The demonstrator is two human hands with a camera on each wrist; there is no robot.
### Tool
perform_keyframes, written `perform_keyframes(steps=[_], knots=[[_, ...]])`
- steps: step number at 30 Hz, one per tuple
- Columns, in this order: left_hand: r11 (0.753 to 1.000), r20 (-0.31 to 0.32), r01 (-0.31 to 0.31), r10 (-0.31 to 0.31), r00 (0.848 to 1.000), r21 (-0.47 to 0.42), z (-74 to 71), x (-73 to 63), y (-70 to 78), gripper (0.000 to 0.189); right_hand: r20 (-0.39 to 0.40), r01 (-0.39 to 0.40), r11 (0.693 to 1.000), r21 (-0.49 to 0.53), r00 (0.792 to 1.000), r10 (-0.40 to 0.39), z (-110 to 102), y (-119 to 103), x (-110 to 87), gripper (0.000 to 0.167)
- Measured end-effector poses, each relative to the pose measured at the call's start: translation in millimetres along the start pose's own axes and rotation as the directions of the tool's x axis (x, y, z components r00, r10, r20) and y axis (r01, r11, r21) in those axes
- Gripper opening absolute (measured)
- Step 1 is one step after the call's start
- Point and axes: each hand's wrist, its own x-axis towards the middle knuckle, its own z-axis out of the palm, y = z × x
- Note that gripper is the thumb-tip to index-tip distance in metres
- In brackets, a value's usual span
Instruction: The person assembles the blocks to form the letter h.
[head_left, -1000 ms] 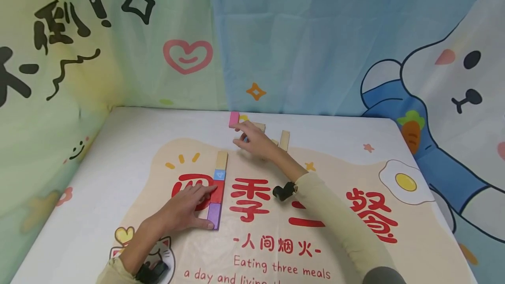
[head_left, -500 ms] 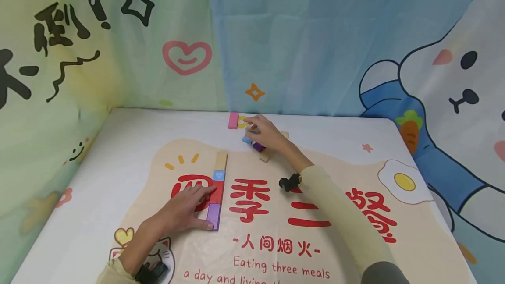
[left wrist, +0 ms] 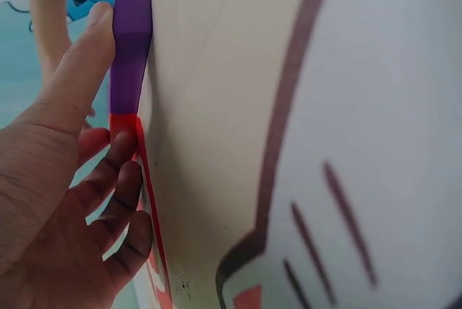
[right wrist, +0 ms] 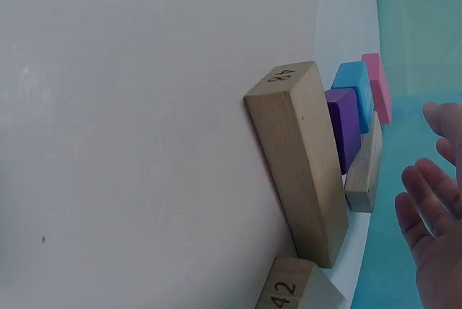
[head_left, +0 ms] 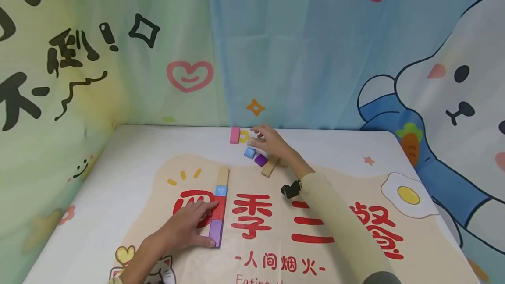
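Note:
In the head view, my left hand rests along a straight row of blocks on the table. Its thumb touches the purple block and its fingertips the red block; a blue block and a plain wooden block continue the row. At the far edge my right hand hovers with fingers spread over a wooden block. Close by lie a light blue block, a dark purple block and a wooden block marked 48. Nothing shows between the right fingers.
A pink block lies at the table's back edge, beside a yellow ring-like shape. The right wrist view shows another wooden block marked 42. A printed curtain hangs right behind the table.
My right hand has moved right, away from the pink block, uncovering the light blue, dark purple and wooden blocks. The left hand stays on the row. The head view has tilted up.

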Motion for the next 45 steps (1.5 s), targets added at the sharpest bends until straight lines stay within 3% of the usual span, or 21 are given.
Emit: perform_keyframes(steps=[7,20,28,36,45], knots=[[1.0,0.0,0.0,0.0,1.0,0.006,-2.0,-5.4,-1.3,0.098,0.015,0.005,1.0,0.001,1.0,-0.005,11,-4,5.0,0.052],[1.0,-0.008,-0.004,0.004,1.0,-0.003,-4.2,-2.9,-2.2,0.099,0.043,-0.08,0.987,-0.136,0.995,0.086,15,-15,25.2,0.057],[1.0,-0.014,0.003,-0.003,1.0,-0.01,-6.1,-0.1,-3.3,0.099,0.067,-0.038,0.974,-0.222,0.996,0.055,17,-19,45.1,0.063],[1.0,-0.027,-0.021,0.021,0.999,-0.011,-4.1,3.8,-1.5,0.099,0.053,-0.097,0.955,-0.281,0.992,0.116,17,-14,57.3,0.069],[1.0,0.0,-0.005,0.005,1.0,-0.025,-3.2,0.9,-0.3,0.099,0.07,-0.082,0.967,-0.242,0.992,0.102,27,-17,58.4,0.066]])
